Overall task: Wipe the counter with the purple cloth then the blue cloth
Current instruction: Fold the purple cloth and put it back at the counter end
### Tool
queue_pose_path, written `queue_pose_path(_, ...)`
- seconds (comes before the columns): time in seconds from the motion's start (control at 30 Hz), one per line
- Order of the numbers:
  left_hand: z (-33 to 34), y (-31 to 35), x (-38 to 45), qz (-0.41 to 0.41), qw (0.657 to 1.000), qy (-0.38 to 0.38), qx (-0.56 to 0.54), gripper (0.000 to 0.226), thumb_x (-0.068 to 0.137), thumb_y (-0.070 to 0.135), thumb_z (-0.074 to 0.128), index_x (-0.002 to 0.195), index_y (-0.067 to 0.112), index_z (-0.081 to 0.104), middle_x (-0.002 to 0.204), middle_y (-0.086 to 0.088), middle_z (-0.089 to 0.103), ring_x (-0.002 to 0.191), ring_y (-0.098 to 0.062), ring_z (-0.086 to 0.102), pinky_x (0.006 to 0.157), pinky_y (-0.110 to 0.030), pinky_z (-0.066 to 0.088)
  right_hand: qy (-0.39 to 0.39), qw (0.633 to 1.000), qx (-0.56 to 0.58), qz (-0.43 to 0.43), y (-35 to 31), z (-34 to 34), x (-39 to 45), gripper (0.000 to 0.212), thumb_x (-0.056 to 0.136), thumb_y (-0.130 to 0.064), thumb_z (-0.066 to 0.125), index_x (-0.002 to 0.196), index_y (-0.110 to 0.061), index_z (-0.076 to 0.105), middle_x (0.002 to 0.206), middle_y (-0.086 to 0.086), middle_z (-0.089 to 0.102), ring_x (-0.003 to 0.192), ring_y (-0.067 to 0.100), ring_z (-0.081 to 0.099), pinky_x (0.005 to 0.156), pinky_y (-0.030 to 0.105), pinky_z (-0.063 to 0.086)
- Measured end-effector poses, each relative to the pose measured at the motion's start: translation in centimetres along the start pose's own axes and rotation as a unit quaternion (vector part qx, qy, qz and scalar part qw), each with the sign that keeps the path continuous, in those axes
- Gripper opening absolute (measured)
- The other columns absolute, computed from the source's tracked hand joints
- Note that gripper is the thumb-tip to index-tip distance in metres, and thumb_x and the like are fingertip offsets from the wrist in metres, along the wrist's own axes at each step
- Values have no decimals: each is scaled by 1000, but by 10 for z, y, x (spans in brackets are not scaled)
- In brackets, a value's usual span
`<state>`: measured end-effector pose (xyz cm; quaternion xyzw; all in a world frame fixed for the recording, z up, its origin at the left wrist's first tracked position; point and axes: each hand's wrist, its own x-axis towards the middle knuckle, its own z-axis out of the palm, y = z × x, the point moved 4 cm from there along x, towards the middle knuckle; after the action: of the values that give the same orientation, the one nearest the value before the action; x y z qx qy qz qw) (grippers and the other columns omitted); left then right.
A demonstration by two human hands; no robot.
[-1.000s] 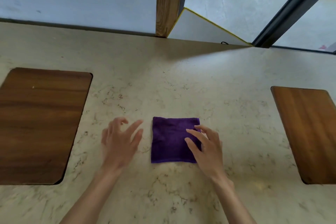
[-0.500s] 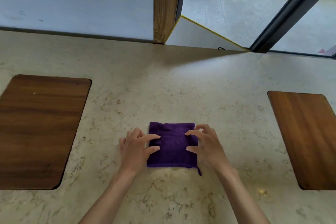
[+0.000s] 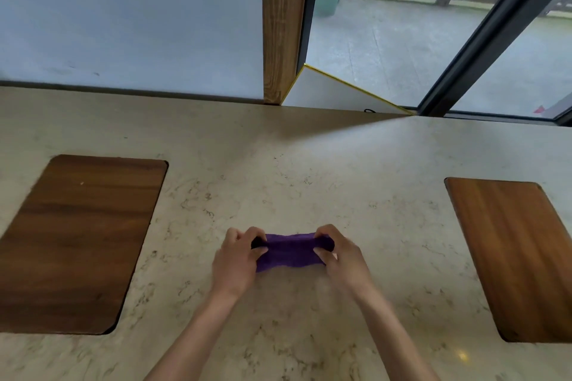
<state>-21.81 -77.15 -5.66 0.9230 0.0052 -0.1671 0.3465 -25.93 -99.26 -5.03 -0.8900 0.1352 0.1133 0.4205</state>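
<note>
**Both hands pinching the purple cloth**

So the cloth point(image 3: 291, 252) is bunched up between the two hands, near the middle of the counter point(image 3: 278, 170), on the near side. Left hand point(image 3: 236, 260) has its fingers curled shut around the cloth's left end, right hand point(image 3: 339, 255) is closed the same way on the right end. Only the stretch between the hands shows, and whether it's touching the counter I can't tell.

A dark wooden board point(image 3: 77, 244) sits well off to the left, and a lighter board point(image 3: 517, 260) is well off to the right. Nothing lies between them and the hands.

The counter is pale marbled stone. At the far edge there's a white wall point(image 3: 130, 15), a wooden post point(image 3: 283, 25), and glass point(image 3: 402, 40) looking onto a paved area outside.
</note>
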Motion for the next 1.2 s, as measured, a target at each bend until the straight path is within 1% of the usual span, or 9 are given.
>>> queue_pose_path(0.1,-26,16,-13,15,998,3,-63,20,97,17,59,95,37,58,101,-1,58,90,-15,61,82,-37,56,-3,999,36,-20,-24,-16,-17,20,99,-9,58,108,-27,57,94,-1,71,75,6,63,61,11,48)
queue_pose_path(0.2,-60,33,-34,28,993,22,-113,34,95,11,60,84,43,57,89,5,67,83,-12,64,71,-29,53,16,996,74,-57,-54,-33,-33,23,96,-7,60,104,-29,61,91,-13,70,86,-2,64,65,10,50)
queue_pose_path(0.4,-145,56,-92,58,982,95,-151,34,94,7,63,84,39,62,83,11,69,83,-6,65,68,-14,50,1,984,79,-159,-134,-58,-59,28,90,-3,68,97,-30,64,93,-13,72,92,14,69,80,31,56)
queue_pose_path(0.53,-214,49,-133,53,975,160,-144,34,95,8,63,85,40,60,90,15,70,91,-3,66,72,-5,50,-48,969,82,-228,-209,-49,-68,31,90,1,69,96,-29,65,94,-15,73,91,11,70,75,26,59)
queue_pose_path(0.67,-277,15,-176,12,959,245,-144,31,97,12,60,84,40,58,90,18,67,90,4,62,65,-3,47,-107,952,99,-270,-285,-10,-81,28,90,1,68,96,-27,67,93,-9,75,86,13,71,71,31,61)
queue_pose_path(0.73,-303,-10,-201,-12,947,289,-143,30,97,12,58,85,40,58,90,20,67,91,7,60,66,-9,47,-138,941,110,-289,-320,19,-92,26,91,-1,68,98,-26,68,90,-4,76,86,13,72,71,32,61)
queue_pose_path(0.87,-350,-65,-250,-43,920,354,-161,34,93,7,60,83,40,58,90,13,68,88,-4,62,76,-27,47,-198,916,127,-325,-382,82,-120,22,93,-5,68,101,-26,68,93,-15,74,87,7,73,68,22,58)
queue_pose_path(1.03,-404,-135,-304,-61,891,413,-179,49,93,3,58,79,50,59,88,14,67,87,-5,61,74,-21,43,-245,895,125,-351,-445,164,-156,17,94,-8,68,105,-22,68,94,-10,75,91,2,72,71,17,58)
queue_pose_path(1.2,-456,-210,-337,-77,886,423,-174,31,97,8,56,90,37,61,91,15,69,88,-6,64,77,-23,46,-267,887,135,-353,-499,245,-185,17,95,-9,67,102,-25,67,97,-13,74,93,8,73,75,26,62)
